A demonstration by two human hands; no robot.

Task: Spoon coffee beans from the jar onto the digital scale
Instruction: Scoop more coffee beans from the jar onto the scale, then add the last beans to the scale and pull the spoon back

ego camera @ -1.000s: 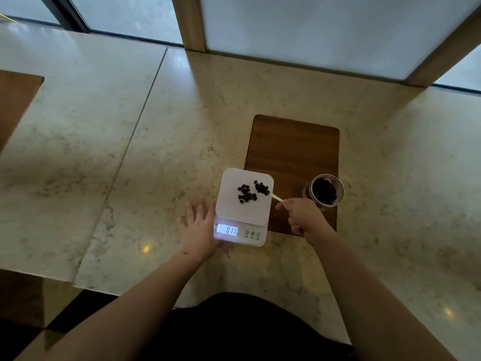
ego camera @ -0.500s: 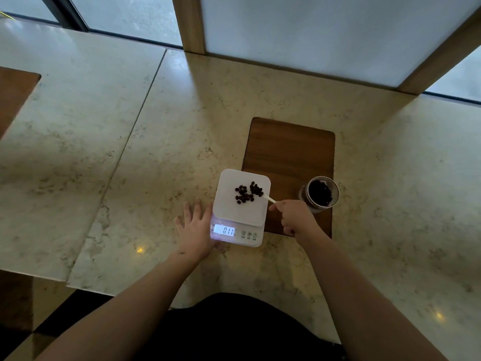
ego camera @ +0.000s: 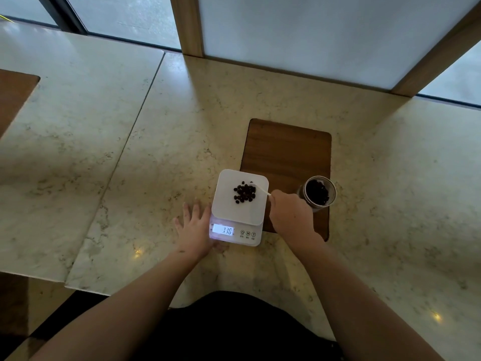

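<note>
A white digital scale (ego camera: pixel 250 214) stands on the marble counter with a lit display. A pile of dark coffee beans (ego camera: pixel 244 193) lies on its platform. My right hand (ego camera: pixel 291 214) is closed on a thin white spoon (ego camera: pixel 263 190), whose tip rests at the right edge of the pile. The open glass jar (ego camera: pixel 318 194) of beans stands just right of that hand on a wooden board. My left hand (ego camera: pixel 194 227) lies flat on the counter, fingers spread, touching the scale's left side.
The brown wooden board (ego camera: pixel 289 152) lies behind and right of the scale. A second wooden board (ego camera: pixel 13 97) shows at the far left edge. A window wall with wooden posts (ego camera: pixel 188 24) closes the back. The counter's near edge is at my body.
The spoonful of beans has dropped onto the platform, joining the earlier pile into one. The display reading has changed. Both hands stay roughly in place.
</note>
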